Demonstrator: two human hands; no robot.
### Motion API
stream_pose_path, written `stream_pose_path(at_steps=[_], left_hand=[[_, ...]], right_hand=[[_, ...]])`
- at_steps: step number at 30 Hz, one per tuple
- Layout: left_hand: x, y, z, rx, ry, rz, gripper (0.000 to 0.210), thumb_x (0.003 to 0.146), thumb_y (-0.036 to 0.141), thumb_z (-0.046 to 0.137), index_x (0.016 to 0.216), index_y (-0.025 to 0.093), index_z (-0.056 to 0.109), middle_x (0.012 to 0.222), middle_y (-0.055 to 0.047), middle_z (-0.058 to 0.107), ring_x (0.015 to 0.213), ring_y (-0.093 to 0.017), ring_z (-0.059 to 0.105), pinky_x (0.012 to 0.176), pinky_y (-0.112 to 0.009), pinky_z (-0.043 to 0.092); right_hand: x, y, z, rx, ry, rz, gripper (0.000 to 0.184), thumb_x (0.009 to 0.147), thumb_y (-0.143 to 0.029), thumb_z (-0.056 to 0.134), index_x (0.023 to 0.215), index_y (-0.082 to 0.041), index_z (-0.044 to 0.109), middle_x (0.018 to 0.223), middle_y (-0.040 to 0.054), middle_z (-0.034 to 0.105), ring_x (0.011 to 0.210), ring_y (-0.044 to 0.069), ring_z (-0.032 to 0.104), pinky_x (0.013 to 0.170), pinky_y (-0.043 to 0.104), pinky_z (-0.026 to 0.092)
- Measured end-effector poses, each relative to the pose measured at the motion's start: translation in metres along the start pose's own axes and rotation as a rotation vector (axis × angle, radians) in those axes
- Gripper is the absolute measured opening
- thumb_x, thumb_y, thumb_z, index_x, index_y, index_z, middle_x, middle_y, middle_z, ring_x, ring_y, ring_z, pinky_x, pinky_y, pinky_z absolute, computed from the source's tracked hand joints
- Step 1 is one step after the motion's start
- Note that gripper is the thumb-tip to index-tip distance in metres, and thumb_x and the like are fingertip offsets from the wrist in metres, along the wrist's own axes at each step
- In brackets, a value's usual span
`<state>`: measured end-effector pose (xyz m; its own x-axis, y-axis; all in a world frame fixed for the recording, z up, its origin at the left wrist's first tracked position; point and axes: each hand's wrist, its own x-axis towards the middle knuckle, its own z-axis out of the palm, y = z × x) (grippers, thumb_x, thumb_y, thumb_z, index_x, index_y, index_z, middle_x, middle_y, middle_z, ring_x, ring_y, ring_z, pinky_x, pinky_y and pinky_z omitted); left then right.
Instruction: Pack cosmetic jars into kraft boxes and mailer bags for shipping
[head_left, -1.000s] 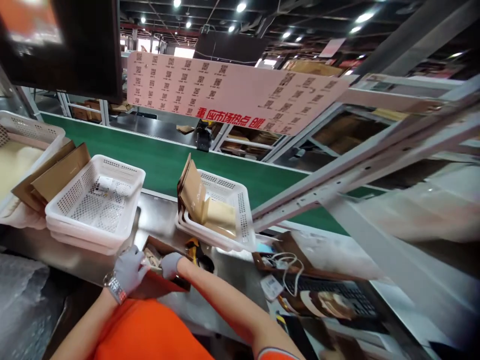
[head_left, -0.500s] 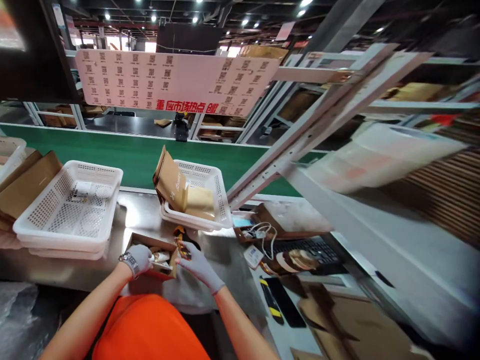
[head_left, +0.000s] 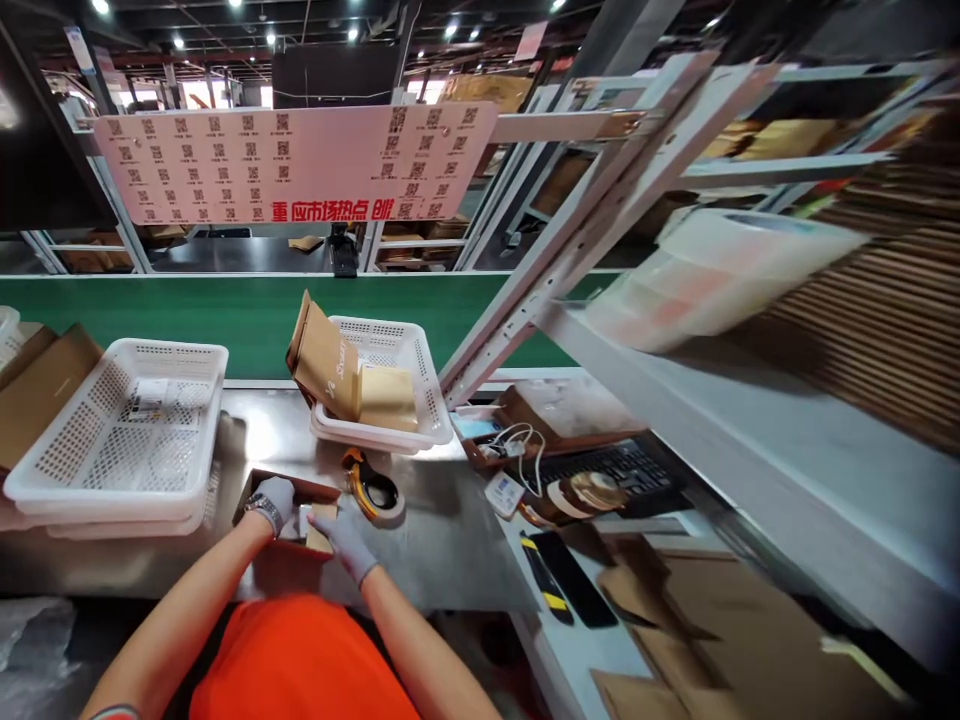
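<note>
A small open brown cardboard box [head_left: 289, 568] sits at the front of the metal bench. My left hand [head_left: 276, 498], in a grey glove with a watch at the wrist, reaches into its left part. Those fingers look curled, and whatever they grip is hidden. At the box's right end my right hand [head_left: 345, 538], gloved too, closes its fingers on a small tan cardboard piece [head_left: 321, 528]. Some white item [head_left: 304, 520] shows between the hands, partly covered. Just right of the box lies a tape dispenser [head_left: 373, 490] with a roll of tape.
White perforated baskets [head_left: 112, 490] stand at left. Another basket [head_left: 439, 425] behind the box holds a cardboard mailer [head_left: 324, 365] and a tan packet [head_left: 388, 398]. Beyond runs a green conveyor belt [head_left: 225, 310]. A keyboard [head_left: 615, 470], jar [head_left: 585, 498] and slanting metal post [head_left: 555, 270] are at right.
My right hand has moved left from beside the box onto the tan piece at its right end. My left hand has gone deeper into the box, and the view has shifted slightly.
</note>
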<state>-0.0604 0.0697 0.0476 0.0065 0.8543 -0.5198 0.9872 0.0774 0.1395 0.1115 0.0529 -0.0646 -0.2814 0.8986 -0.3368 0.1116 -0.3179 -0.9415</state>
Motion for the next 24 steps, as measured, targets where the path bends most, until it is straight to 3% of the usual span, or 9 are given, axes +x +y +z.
stream_pose_path(at_steps=[2,4,6,9,11,13,17,21,24], left_hand=[[-0.009,-0.003,0.0,-0.041,0.025,0.026,0.032,0.1,0.014,0.061,0.114,0.007,0.088,0.119,-0.026,0.086,0.113,-0.034,0.084,0.1,-0.038,0.065],[-0.026,-0.01,0.006,-0.079,0.087,0.064,0.038,0.105,0.017,0.056,0.129,0.013,0.085,0.134,-0.021,0.083,0.128,-0.031,0.078,0.113,-0.037,0.06],[-0.046,-0.02,0.02,-0.132,0.29,0.028,0.048,0.11,0.023,0.048,0.151,0.015,0.072,0.158,-0.021,0.071,0.149,-0.03,0.066,0.127,-0.04,0.051],[-0.07,-0.036,0.051,-0.238,0.625,-0.219,0.071,0.11,0.039,0.053,0.168,-0.001,0.048,0.176,-0.032,0.049,0.165,-0.04,0.048,0.135,-0.052,0.042],[-0.079,-0.041,0.068,-0.281,0.571,-0.284,0.086,0.104,0.048,0.062,0.168,-0.007,0.045,0.174,-0.035,0.049,0.165,-0.045,0.047,0.134,-0.055,0.043],[-0.086,-0.042,0.075,-0.27,0.383,-0.2,0.091,0.097,0.054,0.07,0.167,-0.002,0.052,0.173,-0.032,0.054,0.164,-0.046,0.048,0.133,-0.053,0.043],[-0.087,-0.037,0.06,-0.172,0.225,-0.056,0.076,0.091,0.057,0.077,0.149,0.01,0.073,0.173,-0.029,0.054,0.161,-0.05,0.048,0.132,-0.058,0.04],[-0.065,-0.039,0.051,-0.24,0.237,-0.094,0.063,0.089,0.054,0.083,0.132,0.008,0.077,0.162,-0.032,0.06,0.157,-0.05,0.05,0.127,-0.058,0.044],[-0.04,-0.042,0.067,-0.519,0.372,-0.24,0.095,0.071,0.047,0.099,0.148,0.004,0.062,0.163,-0.031,0.054,0.15,-0.043,0.058,0.125,-0.048,0.049]], right_hand=[[0.004,0.007,0.002,0.082,0.018,0.027,0.074,0.06,-0.071,0.088,0.115,-0.027,0.066,0.114,0.0125,0.083,0.112,0.041,0.079,0.101,0.056,0.064],[0.006,0.011,0.002,0.144,0.03,0.036,0.073,0.057,-0.067,0.091,0.113,-0.026,0.067,0.114,0.0139,0.083,0.115,0.042,0.078,0.104,0.056,0.063],[0.008,0.014,0.001,0.196,0.046,0.04,0.073,0.054,-0.064,0.093,0.111,-0.025,0.068,0.111,0.014,0.084,0.113,0.042,0.078,0.103,0.056,0.064],[0.008,0.014,0.0,0.231,0.082,0.042,0.073,0.052,-0.059,0.094,0.111,-0.023,0.071,0.107,0.013,0.086,0.105,0.039,0.08,0.101,0.054,0.065],[0.005,0.011,0.0,0.222,0.092,0.041,0.064,0.056,-0.054,0.093,0.109,-0.022,0.074,0.107,0.0135,0.087,0.102,0.037,0.08,0.099,0.051,0.066],[0.002,0.007,-0.002,0.206,0.091,0.036,0.055,0.06,-0.05,0.092,0.105,-0.022,0.078,0.107,0.0137,0.088,0.101,0.036,0.08,0.096,0.048,0.067],[-0.001,0.0,-0.006,0.16,0.068,0.022,0.047,0.061,-0.047,0.093,0.1,-0.025,0.081,0.104,0.0109,0.089,0.106,0.038,0.08,0.102,0.052,0.066],[0.0,-0.002,-0.016,0.242,-0.034,0.119,0.058,0.054,-0.055,0.099,0.099,-0.025,0.078,0.097,0.007,0.087,0.109,0.038,0.081,0.108,0.054,0.062],[0.0,-0.011,-0.025,0.341,-0.144,0.232,0.065,0.056,-0.07,0.095,0.096,-0.022,0.077,0.089,0.0087,0.086,0.104,0.039,0.083,0.101,0.054,0.065]])
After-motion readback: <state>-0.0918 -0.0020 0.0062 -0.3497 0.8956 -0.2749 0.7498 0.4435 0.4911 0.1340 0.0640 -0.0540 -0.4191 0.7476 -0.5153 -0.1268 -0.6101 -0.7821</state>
